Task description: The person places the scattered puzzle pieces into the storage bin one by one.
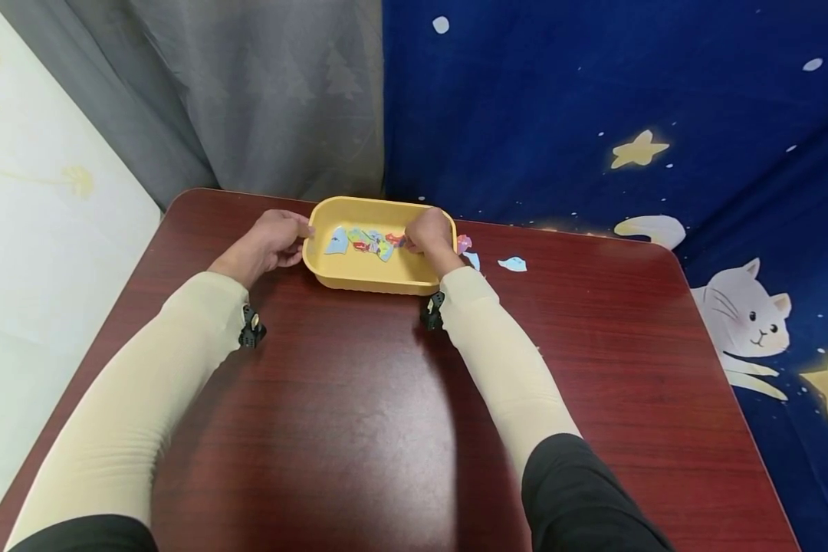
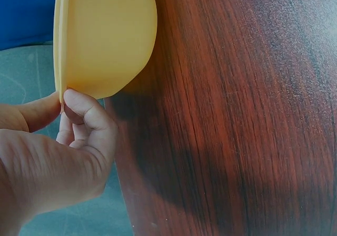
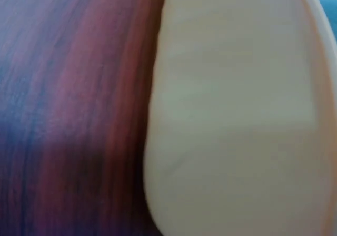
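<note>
A yellow plastic basin [image 1: 359,277] stands near the far edge of the table. My left hand [image 1: 279,239] pinches its left rim between thumb and fingers; the left wrist view shows this hand [image 2: 79,136] at the rim of the yellow basin [image 2: 110,36]. Inside lie several small, flat, irregular colourful pieces [image 1: 385,249], with a light-blue piece [image 1: 337,241] at their left. My right hand [image 1: 429,230] is bent down into the basin's right end, beside a red piece [image 1: 394,240]. Its fingertips are hidden, so I cannot tell what it holds. Only the basin's outer wall [image 3: 237,115] and table show in the right wrist view.
To the right of the basin on the brown wooden table [image 1: 359,399] lie a pale-blue piece [image 1: 513,264], a pink piece [image 1: 464,244] and another light-blue piece [image 1: 472,261]. Grey [image 1: 269,100] and blue [image 1: 524,100] curtains hang just behind the table's far edge.
</note>
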A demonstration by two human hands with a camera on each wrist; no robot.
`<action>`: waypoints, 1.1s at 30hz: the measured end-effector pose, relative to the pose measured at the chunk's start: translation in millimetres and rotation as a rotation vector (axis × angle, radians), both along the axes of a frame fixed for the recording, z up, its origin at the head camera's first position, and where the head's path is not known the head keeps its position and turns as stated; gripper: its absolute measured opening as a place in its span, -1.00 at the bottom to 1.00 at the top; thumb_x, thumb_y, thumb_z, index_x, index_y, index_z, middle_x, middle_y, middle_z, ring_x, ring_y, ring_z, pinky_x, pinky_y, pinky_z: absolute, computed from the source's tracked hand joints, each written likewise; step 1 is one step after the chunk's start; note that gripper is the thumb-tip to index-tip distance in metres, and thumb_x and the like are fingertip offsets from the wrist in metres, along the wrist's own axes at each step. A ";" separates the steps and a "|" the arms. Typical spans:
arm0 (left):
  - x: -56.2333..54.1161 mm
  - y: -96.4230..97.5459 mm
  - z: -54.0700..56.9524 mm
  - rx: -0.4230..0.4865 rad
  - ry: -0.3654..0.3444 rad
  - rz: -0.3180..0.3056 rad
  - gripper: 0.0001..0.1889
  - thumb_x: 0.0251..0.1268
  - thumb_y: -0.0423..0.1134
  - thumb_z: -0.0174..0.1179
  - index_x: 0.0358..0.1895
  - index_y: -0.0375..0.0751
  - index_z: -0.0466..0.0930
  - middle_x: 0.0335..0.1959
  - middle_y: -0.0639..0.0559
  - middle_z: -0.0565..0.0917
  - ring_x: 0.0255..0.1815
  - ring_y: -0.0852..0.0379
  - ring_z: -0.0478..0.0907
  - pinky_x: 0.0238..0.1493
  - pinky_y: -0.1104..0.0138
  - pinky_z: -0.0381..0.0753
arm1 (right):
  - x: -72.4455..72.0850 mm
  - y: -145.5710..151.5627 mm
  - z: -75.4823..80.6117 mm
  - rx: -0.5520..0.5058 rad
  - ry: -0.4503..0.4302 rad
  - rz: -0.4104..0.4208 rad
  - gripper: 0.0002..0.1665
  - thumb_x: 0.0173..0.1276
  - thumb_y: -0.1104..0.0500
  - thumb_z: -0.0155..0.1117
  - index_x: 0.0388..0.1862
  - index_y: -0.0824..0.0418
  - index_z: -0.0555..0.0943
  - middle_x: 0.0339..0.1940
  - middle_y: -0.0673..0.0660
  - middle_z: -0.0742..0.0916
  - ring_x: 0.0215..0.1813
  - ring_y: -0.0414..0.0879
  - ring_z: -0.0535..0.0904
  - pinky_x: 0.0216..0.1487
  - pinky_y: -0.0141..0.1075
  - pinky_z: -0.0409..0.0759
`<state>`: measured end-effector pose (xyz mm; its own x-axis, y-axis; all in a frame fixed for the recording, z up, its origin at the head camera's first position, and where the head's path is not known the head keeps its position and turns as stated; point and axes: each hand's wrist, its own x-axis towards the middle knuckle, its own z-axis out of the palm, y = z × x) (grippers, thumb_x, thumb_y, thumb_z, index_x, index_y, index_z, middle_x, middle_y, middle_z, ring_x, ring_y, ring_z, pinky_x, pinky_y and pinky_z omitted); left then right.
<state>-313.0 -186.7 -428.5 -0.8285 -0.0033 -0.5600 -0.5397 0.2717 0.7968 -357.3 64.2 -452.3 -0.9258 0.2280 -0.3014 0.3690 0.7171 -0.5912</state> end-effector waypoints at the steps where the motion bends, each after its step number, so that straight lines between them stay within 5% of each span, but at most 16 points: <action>1: -0.2 -0.2 -0.4 -0.003 -0.001 -0.001 -0.67 0.46 -0.22 0.02 0.21 -0.20 0.36 -0.18 -0.08 0.50 -0.57 0.23 0.45 -0.49 0.45 0.54 | -0.2 0.4 1.0 -0.017 0.003 -0.016 -0.90 0.11 0.34 0.24 -0.56 0.27 0.63 -0.68 0.09 0.70 -0.71 -0.18 0.61 -0.67 -0.43 0.52; 8: 1.9 -1.1 0.9 -0.018 -0.010 -0.009 -0.65 0.46 -0.21 0.03 0.22 -0.21 0.36 -0.11 -0.10 0.44 -0.52 0.18 0.45 -0.44 0.44 0.57 | -0.6 2.2 11.4 -0.203 0.015 -0.101 -0.85 0.24 0.31 0.26 -0.27 0.40 0.66 -0.39 0.26 0.78 -0.38 0.00 0.76 -0.28 -0.27 0.70; 20: 1.7 -1.6 -0.6 -0.009 -0.001 -0.007 -0.67 0.46 -0.21 0.03 0.20 -0.20 0.35 -0.11 -0.10 0.47 -0.54 0.21 0.46 -0.46 0.44 0.56 | 1.2 29.7 31.8 -0.440 0.070 -0.211 -0.82 0.26 0.33 0.25 -0.25 0.47 0.68 -0.45 0.27 0.77 -0.54 -0.04 0.73 -0.27 -0.17 0.71; 33: 0.1 -0.1 0.3 -0.007 -0.001 0.000 -0.65 0.47 -0.21 0.03 0.23 -0.20 0.34 -0.20 -0.04 0.51 -0.55 0.23 0.47 -0.46 0.45 0.55 | 13.6 76.1 48.6 -0.532 0.116 -0.235 -0.74 0.34 0.23 0.28 -0.09 0.39 0.63 -0.46 0.22 0.76 -0.47 -0.06 0.75 -0.37 -0.30 0.70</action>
<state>-312.9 -186.7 -428.2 -0.8278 -0.0073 -0.5610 -0.5407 0.2771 0.7942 -343.7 140.3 -403.7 -0.9024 0.2764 -0.3305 0.3938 0.2180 -0.8930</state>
